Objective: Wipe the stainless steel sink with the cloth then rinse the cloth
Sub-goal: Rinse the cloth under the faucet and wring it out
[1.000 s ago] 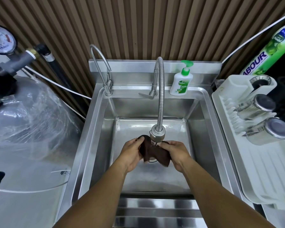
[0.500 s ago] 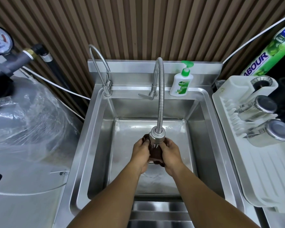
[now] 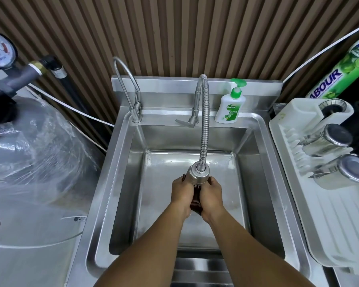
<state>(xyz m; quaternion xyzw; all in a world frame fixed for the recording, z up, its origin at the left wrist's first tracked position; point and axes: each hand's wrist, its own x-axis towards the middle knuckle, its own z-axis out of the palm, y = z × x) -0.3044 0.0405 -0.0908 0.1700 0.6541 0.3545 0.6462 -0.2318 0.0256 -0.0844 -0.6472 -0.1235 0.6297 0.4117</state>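
Over the sink point(image 3: 122, 204) basin's middle, left hand point(image 3: 181, 195) and right hand point(image 3: 210, 196) press together, clamped on the dark cloth point(image 3: 196, 201) bunched between the palms, right under the flexible faucet head point(image 3: 198, 177). Risk: a hard squeeze could splash water over the front rim, or knock the spout aside. Farther back, a soap bottle point(image 3: 229, 107) stands on the rear ledge; right-side drying rack point(image 3: 298, 112) holds steel cups point(image 3: 327, 139).
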